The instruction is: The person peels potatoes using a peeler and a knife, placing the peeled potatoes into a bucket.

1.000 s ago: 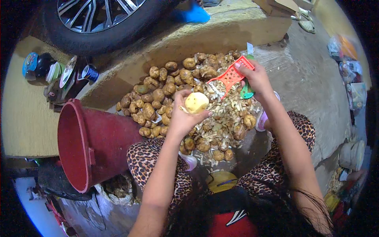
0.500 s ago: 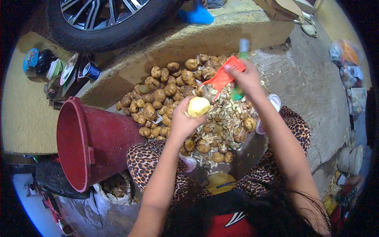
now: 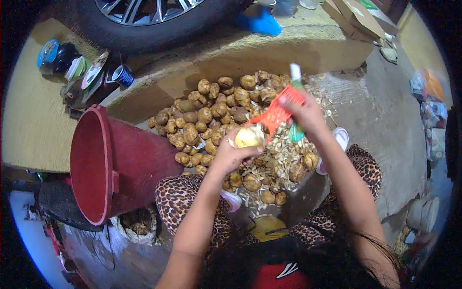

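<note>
My left hand (image 3: 232, 153) is closed around a peeled, pale yellow potato (image 3: 246, 138), its thumb along the near side. In my right hand (image 3: 306, 111) is an orange peeler (image 3: 276, 111). The forked head of the peeler reaches the right side of the potato, where strips of peel show; whether the blade touches cannot be made out. A blurred green and white thing (image 3: 296, 79) sticks out beyond my right hand, with more green below it. Beneath both hands lie a heap of unpeeled brown potatoes (image 3: 204, 115) and a pile of peelings (image 3: 288, 156).
To the left a big red bucket (image 3: 139, 164) lies tipped toward me. A raised concrete ledge (image 3: 211, 67) runs behind the potatoes, with a car wheel (image 3: 159, 29) above it. A blue cup (image 3: 123, 75) is at the left, and plastic bags (image 3: 427, 86) line the right side.
My right hand has come down with the peeler, bringing its head against or close to the potato. My left hand still holds the potato. The whole view has shifted slightly.
</note>
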